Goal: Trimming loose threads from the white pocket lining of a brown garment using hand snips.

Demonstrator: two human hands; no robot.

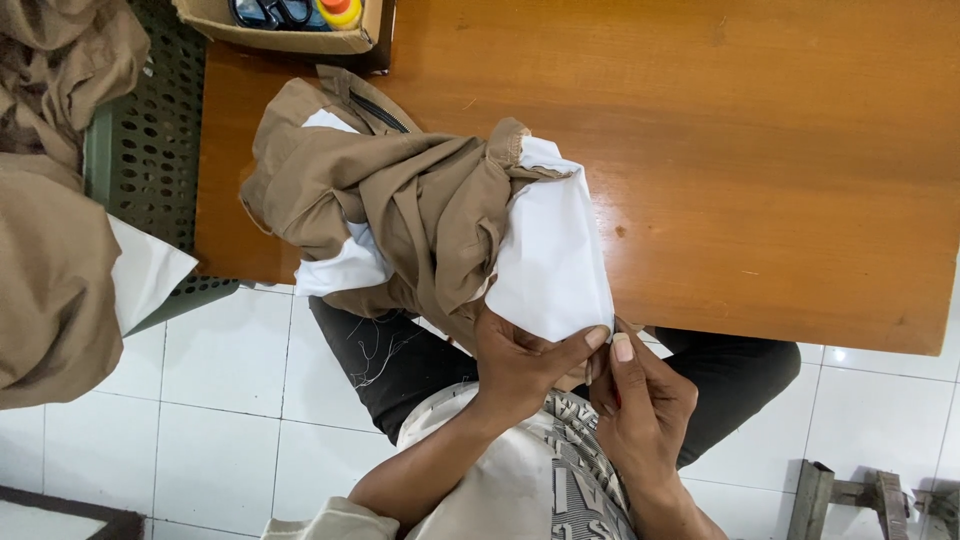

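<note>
A crumpled khaki garment (400, 200) with a zip lies on the near edge of the wooden table (760, 170), its white pocket lining (550, 255) turned out. My left hand (520, 365) pinches the lining's lower corner between thumb and fingers. Right beside it, my right hand (640, 405) is closed around a small tool with a thin metal tip (590, 375), held close to that same corner. Both hands hover over my lap, just off the table's edge.
A cardboard box (290, 40) with scissors and a yellow bottle sits at the table's far left corner. A green perforated basket (150, 150) with more khaki garments (50, 270) stands at the left. White floor tiles lie below; a metal frame (850, 495) is at bottom right.
</note>
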